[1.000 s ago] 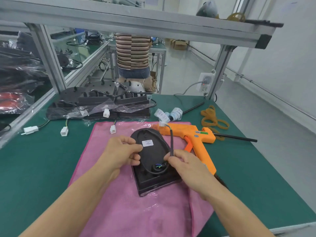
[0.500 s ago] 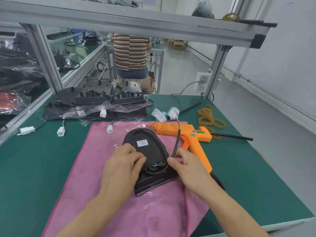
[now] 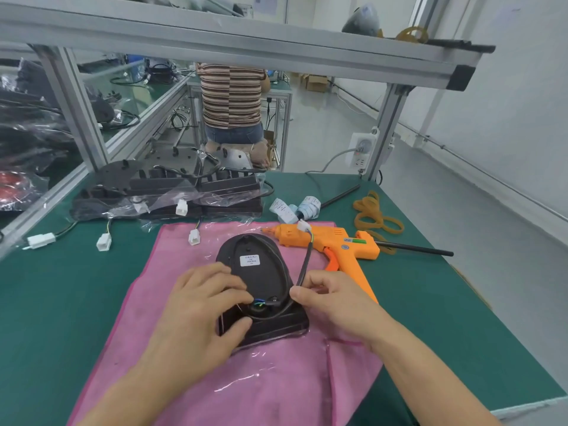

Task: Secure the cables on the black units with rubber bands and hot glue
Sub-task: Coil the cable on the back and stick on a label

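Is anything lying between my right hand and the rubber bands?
Yes. The orange glue gun lies on the table between your right hand and the rubber bands, with the cable you're pinching crossing over it.

Bare green counter (image 3: pixel 55 302) free to the left & far right. Glue gun (image 3: pixel 325 241) crowds the black unit's (image 3: pixel 261 278) right side; stacked units (image 3: pixel 172 192) block behind, prob. touching the pink cloth (image 3: pixel 172 259).

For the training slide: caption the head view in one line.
Left hand steadies a black unit on a pink cloth while the right hand pinches its cable; glue gun lies alongside.
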`<state>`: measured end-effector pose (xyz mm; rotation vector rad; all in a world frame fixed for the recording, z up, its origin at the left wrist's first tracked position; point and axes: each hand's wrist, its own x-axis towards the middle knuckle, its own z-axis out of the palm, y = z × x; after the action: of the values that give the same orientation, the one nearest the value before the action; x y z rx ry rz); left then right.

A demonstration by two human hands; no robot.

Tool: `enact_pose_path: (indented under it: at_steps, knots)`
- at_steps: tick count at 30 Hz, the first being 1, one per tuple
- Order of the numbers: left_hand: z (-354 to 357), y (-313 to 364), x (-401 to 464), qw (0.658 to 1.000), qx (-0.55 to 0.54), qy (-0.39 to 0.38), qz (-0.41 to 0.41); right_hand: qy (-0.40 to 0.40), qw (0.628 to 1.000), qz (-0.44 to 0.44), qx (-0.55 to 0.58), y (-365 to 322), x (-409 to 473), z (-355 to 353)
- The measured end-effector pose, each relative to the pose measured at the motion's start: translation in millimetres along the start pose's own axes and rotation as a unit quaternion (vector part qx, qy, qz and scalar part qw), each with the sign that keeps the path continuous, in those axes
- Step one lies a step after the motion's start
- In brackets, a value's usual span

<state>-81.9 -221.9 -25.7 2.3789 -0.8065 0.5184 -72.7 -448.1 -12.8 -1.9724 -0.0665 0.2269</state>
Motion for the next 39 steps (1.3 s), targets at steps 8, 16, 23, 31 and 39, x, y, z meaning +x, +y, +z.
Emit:
enact_pose_path:
  at_steps: [8, 16, 23, 31, 39]
  knots:
    - [16, 31, 13, 0.991, 0.110, -0.036, 0.066, -0.019, 0.995, 0.006, 0.103, -1, 1, -2]
    - [15, 34, 17, 0.987, 0.136, -0.070, 0.037, -0.010, 0.985, 0.027, 0.172, 1, 7, -1]
    - [11, 33, 27, 0.973, 0.200, -0.069, 0.089, 0.020, 0.997, 0.010, 0.068, -14, 16, -2]
    - [19, 26, 13, 0.987, 0.145, -0.020, 0.062, 0.039, 0.997, 0.059, 0.038, -17, 24, -1]
    - [21, 33, 25, 0.991, 0.117, -0.058, 0.043, 0.014, 0.997, 0.066, 0.040, -19, 35, 3]
